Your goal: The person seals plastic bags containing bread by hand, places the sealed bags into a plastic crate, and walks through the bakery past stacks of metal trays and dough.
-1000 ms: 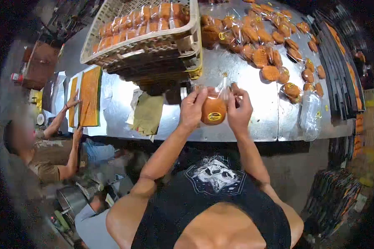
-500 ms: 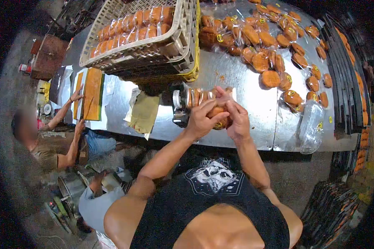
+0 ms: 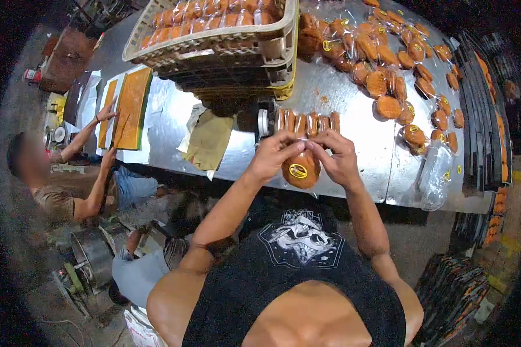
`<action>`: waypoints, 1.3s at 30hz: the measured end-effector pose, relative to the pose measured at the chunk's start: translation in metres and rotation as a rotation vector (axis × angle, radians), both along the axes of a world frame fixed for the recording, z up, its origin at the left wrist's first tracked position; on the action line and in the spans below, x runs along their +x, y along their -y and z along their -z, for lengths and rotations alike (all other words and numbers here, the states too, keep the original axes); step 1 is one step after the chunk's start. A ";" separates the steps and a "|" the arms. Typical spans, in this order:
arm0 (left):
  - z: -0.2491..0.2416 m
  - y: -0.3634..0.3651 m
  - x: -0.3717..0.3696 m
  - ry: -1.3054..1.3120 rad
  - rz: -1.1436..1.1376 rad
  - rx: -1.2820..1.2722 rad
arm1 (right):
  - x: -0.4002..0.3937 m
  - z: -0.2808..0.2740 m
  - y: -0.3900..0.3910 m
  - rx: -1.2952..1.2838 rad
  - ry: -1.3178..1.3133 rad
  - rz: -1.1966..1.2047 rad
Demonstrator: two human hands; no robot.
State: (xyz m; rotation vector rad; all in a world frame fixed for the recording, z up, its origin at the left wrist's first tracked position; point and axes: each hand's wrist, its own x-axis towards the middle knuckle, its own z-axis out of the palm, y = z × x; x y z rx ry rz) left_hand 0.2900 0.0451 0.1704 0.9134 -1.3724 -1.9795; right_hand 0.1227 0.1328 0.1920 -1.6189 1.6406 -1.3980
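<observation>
Between my hands hangs a round brown cake in a clear plastic bag (image 3: pixel 300 172), its yellow and black label facing me. My left hand (image 3: pixel 274 155) is closed, thumb and fingertips pinching the top of the bag. Close beside it, my right hand (image 3: pixel 337 158) pinches the same gathered plastic. Just beyond my fingers, a row of bagged cakes (image 3: pixel 308 122) stands on edge on the metal table (image 3: pixel 359 179). At the left end of that row is a black device with a white round part (image 3: pixel 263 121), which looks like a tape sealer.
Stacked crates (image 3: pixel 226 43) filled with bagged cakes stand at the back left. Many cakes (image 3: pixel 376 84) lie spread at the right, near a stack of clear bags (image 3: pixel 436 173). Dark trays (image 3: pixel 477 115) line the right edge. A co-worker (image 3: pixel 69 179) handles an orange slab (image 3: pixel 132 110).
My hands have drawn the bagged cake toward me, and its label now shows. The row of cakes is uncovered behind them. The view has shifted slightly.
</observation>
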 end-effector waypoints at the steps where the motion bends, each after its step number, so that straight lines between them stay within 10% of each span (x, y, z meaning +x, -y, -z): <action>1: 0.003 0.002 0.010 0.056 0.076 0.112 | 0.014 0.006 0.001 -0.037 0.018 0.093; 4: 0.020 0.000 0.027 0.196 0.053 0.053 | 0.057 0.028 -0.004 0.198 -0.333 0.295; 7: 0.021 -0.011 0.043 0.285 -0.144 -0.594 | 0.093 0.063 -0.010 0.305 0.411 0.160; 12: 0.022 -0.018 0.063 -0.016 -0.353 -0.091 | 0.139 0.062 -0.007 0.403 1.171 0.064; 19: 0.042 0.015 0.104 -0.242 -0.241 0.518 | 0.123 0.114 0.073 0.594 0.462 0.341; 26: 0.027 0.053 0.121 -0.204 -0.239 0.422 | 0.137 0.100 0.036 0.231 0.077 0.139; 30: 0.024 0.058 0.114 -0.123 -0.048 0.396 | 0.093 0.143 0.020 0.588 0.013 0.114; 34: 0.025 0.049 0.092 0.019 0.136 0.185 | 0.077 0.042 0.034 0.502 -0.253 -0.069; 39: 0.015 0.045 0.067 0.141 0.187 -0.010 | 0.066 0.049 0.035 0.508 -0.183 -0.069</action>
